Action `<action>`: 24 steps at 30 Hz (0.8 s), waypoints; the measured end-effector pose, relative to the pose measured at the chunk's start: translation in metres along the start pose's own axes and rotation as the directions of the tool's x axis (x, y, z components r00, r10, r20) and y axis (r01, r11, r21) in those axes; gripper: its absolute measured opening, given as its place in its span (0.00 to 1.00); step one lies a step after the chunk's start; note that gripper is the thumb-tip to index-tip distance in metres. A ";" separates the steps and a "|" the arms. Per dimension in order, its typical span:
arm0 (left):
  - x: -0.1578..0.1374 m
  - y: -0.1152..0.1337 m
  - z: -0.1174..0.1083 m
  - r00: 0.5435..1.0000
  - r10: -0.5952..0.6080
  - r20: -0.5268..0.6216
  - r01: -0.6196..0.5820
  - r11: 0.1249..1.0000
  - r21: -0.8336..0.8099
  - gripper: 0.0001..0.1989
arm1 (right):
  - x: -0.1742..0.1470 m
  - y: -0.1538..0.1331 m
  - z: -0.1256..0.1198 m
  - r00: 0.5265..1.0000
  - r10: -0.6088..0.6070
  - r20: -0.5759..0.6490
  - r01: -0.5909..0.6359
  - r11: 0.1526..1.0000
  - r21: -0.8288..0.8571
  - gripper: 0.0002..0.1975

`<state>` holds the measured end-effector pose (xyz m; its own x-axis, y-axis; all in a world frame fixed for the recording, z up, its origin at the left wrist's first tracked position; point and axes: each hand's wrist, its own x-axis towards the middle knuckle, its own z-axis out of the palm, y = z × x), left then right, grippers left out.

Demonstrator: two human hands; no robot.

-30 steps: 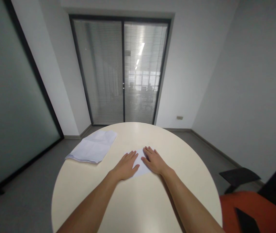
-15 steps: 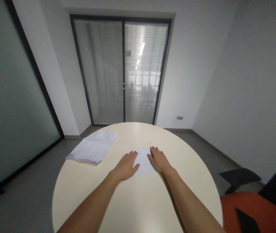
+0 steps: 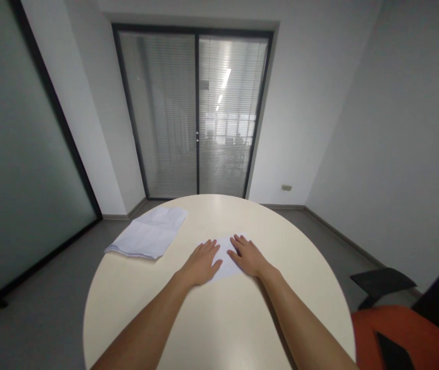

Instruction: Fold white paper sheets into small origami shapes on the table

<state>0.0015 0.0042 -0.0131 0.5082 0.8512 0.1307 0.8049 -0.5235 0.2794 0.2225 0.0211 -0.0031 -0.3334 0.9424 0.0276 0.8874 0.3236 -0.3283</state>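
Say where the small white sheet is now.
In the head view, the small white sheet lies below centre on the round table, right of the white stack, partly under the left hand and right hand.

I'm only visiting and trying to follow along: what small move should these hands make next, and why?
Probably slide the right hand outward across the small white sheet, with the left hand steadying its other side: both appear to lie palm-down on it, and a bare strip shows between them.
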 end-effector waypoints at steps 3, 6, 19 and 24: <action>-0.001 0.000 0.000 1.000 -0.002 -0.006 0.002 1.000 0.006 0.29 | 0.001 0.007 -0.002 0.993 0.106 -0.047 -0.108 0.993 -0.040 0.33; 0.000 -0.001 0.000 0.999 -0.029 -0.029 0.030 0.999 0.019 0.29 | 0.003 0.010 -0.003 0.981 0.129 -0.147 -0.141 0.988 -0.069 0.28; 0.003 -0.005 -0.004 0.981 -0.111 -0.158 0.131 0.984 0.122 0.26 | 0.001 0.002 0.000 0.998 -0.064 -0.008 0.064 0.997 0.049 0.29; 0.001 -0.003 -0.005 0.985 -0.104 -0.139 0.120 0.987 0.111 0.27 | 0.000 0.009 -0.003 0.997 0.057 -0.047 -0.058 0.998 -0.007 0.27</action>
<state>-0.0020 0.0074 -0.0092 0.3740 0.8979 0.2320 0.8890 -0.4184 0.1860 0.2316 0.0245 -0.0030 -0.2665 0.9623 0.0533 0.9074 0.2692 -0.3226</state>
